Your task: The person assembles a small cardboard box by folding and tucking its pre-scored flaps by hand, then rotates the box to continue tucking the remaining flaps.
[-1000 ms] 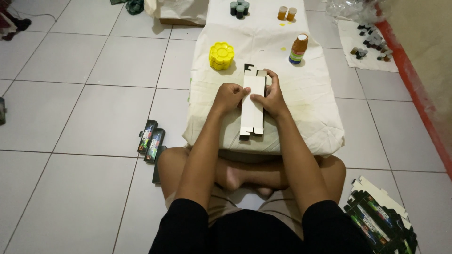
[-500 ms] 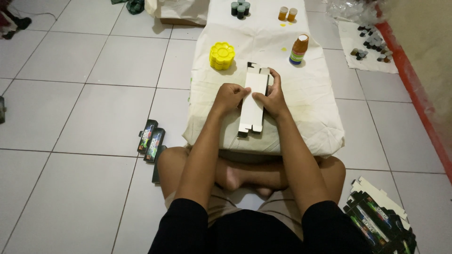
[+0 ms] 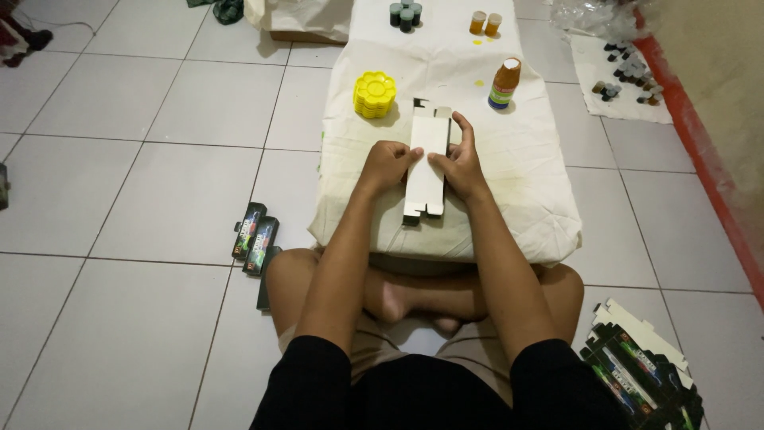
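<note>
**Home floor turned packing spot**

Looks like a room in a home w/ white tiled floor (image 3: 143, 183), used for small-scale hand packing. Person sits cross-legged at a low cloth-covered bench (image 3: 525, 159). Around: flat unfolded cartons (image 3: 637, 362), finished dark boxes (image 3: 255, 235), small capped bottles (image 3: 629, 76) on a sheet, red-edged wall base (image 3: 700, 151).

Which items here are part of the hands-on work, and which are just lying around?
In hand: flat white carton, pressed by left hand and right hand on the cloth-covered table.

Lying about: yellow palette stack, orange bottle, folded boxes on floor, flat carton pile, small jars.
</note>
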